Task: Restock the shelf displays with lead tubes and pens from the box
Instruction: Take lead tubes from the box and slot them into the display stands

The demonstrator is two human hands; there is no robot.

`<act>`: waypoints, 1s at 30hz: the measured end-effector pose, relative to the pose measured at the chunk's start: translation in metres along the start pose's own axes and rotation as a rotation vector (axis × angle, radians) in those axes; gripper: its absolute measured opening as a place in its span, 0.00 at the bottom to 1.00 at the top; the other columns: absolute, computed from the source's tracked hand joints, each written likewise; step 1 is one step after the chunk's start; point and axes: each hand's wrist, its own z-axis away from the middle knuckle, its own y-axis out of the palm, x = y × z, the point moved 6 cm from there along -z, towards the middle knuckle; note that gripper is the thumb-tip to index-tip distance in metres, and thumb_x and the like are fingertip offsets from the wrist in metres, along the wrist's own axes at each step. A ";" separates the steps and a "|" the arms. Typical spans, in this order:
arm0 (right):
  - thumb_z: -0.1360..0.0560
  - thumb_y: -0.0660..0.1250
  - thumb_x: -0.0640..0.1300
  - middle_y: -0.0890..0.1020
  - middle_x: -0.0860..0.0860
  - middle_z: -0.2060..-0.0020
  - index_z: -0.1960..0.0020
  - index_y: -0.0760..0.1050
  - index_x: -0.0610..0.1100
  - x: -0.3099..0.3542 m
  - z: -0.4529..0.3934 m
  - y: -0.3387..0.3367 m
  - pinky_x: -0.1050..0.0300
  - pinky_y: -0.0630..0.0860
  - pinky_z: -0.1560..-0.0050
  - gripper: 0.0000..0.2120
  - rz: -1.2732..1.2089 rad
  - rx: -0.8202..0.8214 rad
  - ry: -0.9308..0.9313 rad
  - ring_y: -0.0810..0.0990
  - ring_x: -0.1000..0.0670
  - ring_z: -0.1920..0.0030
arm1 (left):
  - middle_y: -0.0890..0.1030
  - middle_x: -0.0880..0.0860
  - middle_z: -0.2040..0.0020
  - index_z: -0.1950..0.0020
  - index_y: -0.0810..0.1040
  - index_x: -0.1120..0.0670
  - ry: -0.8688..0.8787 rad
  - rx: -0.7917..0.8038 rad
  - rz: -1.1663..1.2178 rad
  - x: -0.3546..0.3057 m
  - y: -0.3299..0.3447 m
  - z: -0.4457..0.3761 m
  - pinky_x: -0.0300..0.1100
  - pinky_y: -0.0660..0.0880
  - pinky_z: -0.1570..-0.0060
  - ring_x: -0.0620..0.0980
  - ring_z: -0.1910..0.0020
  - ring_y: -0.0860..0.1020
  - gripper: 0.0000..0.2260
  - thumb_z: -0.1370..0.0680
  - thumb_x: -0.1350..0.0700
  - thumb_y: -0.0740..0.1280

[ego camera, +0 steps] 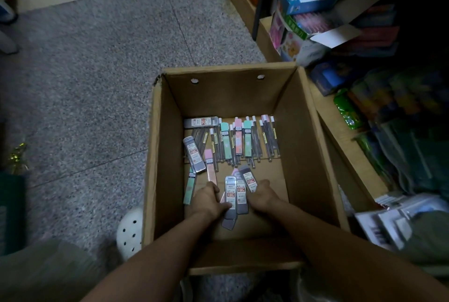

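We have both hands down in the cardboard box (158,156), gathering stock. Left hand (209,201) curls round the near edge of a small fan of grey lead tubes (230,198); right hand (263,196) closes on the fan from the other side, thumb by a tube w/ a red label. So: both hands holding the same bunch, squeezed between them, probably to square it up into one stack before lifting. Exact finger positions under the tubes: can't tell.

Rest of the stock lies loose on the box floor. Pens (267,136) and pastel green/pink tubes sit in a rough row along the far side, approx. parallel; a grey tube (193,153) and a mint tube (190,186) lie apart at left. Box is mostly bare cardboard, so not much left to move.

Box stands on speckled grey floor (85,83). Shelf (352,146) just to the right, packed w/ coloured packets and boxes; lighting dim there. White perforated shoe (130,231) touches the box's left wall.
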 end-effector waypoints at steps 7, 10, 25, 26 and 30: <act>0.22 0.66 0.40 0.77 0.40 0.40 0.37 0.62 0.38 0.011 -0.009 0.015 0.51 0.76 0.47 0.19 0.143 -0.130 -0.055 0.78 0.41 0.41 | 0.81 0.52 0.55 0.53 0.73 0.52 0.034 -0.092 0.048 -0.016 0.008 -0.013 0.44 0.75 0.55 0.53 0.55 0.79 0.18 0.33 0.50 0.79; 0.22 0.66 0.40 0.78 0.41 0.42 0.39 0.65 0.38 0.010 -0.015 0.012 0.53 0.74 0.50 0.15 0.175 -0.159 -0.053 0.78 0.41 0.41 | 0.78 0.49 0.64 0.59 0.72 0.52 0.017 -0.094 0.122 -0.013 0.014 -0.019 0.44 0.73 0.58 0.50 0.62 0.76 0.16 0.34 0.53 0.79; 0.20 0.62 0.38 0.77 0.42 0.46 0.42 0.67 0.42 0.009 0.002 -0.015 0.46 0.77 0.43 0.09 -0.072 -0.005 -0.084 0.78 0.43 0.45 | 0.83 0.58 0.52 0.42 0.73 0.61 -0.180 0.064 0.738 -0.016 0.001 -0.009 0.45 0.80 0.60 0.52 0.59 0.81 0.08 0.19 0.64 0.60; 0.20 0.62 0.38 0.77 0.42 0.47 0.42 0.67 0.43 0.015 0.009 -0.018 0.47 0.78 0.45 0.08 -0.107 0.008 -0.092 0.79 0.44 0.47 | 0.83 0.59 0.51 0.41 0.73 0.60 -0.173 0.096 0.763 -0.022 -0.004 -0.005 0.49 0.81 0.55 0.54 0.56 0.82 0.08 0.19 0.65 0.59; 0.19 0.62 0.39 0.79 0.46 0.54 0.40 0.70 0.44 0.048 0.045 -0.036 0.64 0.76 0.73 0.08 -0.315 0.019 -0.168 0.78 0.52 0.63 | 0.80 0.59 0.44 0.37 0.71 0.56 -0.068 0.188 0.724 -0.054 -0.030 0.016 0.50 0.80 0.50 0.55 0.49 0.81 0.10 0.18 0.61 0.59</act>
